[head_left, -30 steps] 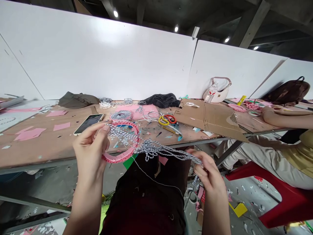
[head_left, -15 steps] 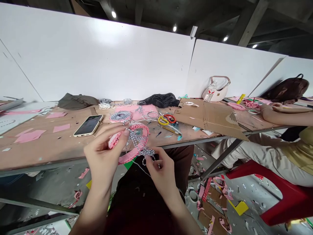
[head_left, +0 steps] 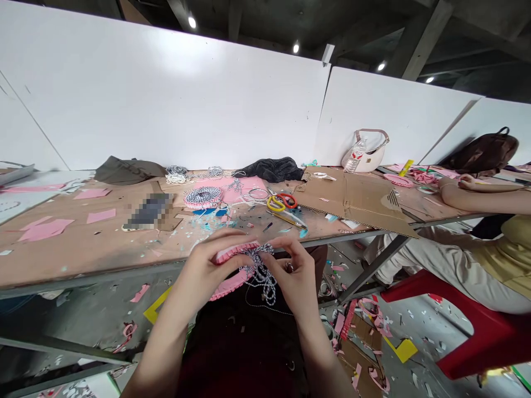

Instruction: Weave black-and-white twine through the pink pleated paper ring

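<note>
My left hand (head_left: pixel 211 262) grips a pink ring with a pleated edge (head_left: pixel 229 284), held over my lap just off the table's front edge. Black-and-white cord (head_left: pixel 265 279) lies bunched against the ring's right side, with loops hanging down. My right hand (head_left: pixel 292 265) pinches this cord between thumb and fingers, close to the left fingertips. A thin strand trails below the loops. Part of the ring is hidden behind my left fingers. On the table beyond lies a round pink piece (head_left: pixel 203 197) covered with coiled black-and-white cord.
Yellow- and red-handled scissors (head_left: pixel 282 202) lie beside a cutter (head_left: pixel 292 220). A blurred phone (head_left: pixel 149 210) and pink paper scraps (head_left: pixel 47 229) are at left. Cardboard (head_left: pixel 352 193) overhangs the table edge at right. A co-worker's arm (head_left: pixel 481 198) rests farther right.
The ring has come down and right, toward my lap, and tilted. My left hand has shifted right with it; my right hand has risen slightly, still at the cord.
</note>
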The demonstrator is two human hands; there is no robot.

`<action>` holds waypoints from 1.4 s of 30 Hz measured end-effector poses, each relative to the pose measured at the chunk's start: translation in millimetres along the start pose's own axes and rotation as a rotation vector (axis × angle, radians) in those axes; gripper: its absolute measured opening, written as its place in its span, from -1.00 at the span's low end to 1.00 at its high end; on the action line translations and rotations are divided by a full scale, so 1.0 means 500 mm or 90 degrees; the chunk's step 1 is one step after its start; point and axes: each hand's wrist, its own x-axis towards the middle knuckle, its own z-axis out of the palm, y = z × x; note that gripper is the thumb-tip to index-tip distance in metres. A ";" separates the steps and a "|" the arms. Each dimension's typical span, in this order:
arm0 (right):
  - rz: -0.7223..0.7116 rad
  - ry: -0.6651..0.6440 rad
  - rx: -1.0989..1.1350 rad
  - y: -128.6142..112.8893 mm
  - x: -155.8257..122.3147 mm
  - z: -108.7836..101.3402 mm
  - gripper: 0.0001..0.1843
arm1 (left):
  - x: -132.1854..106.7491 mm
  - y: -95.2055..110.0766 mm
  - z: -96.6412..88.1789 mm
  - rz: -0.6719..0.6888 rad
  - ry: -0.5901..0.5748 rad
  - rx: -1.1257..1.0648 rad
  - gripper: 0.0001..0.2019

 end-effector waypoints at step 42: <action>-0.001 0.023 -0.086 0.014 0.004 0.020 -0.84 | -0.016 0.001 0.024 0.065 0.193 0.124 -0.83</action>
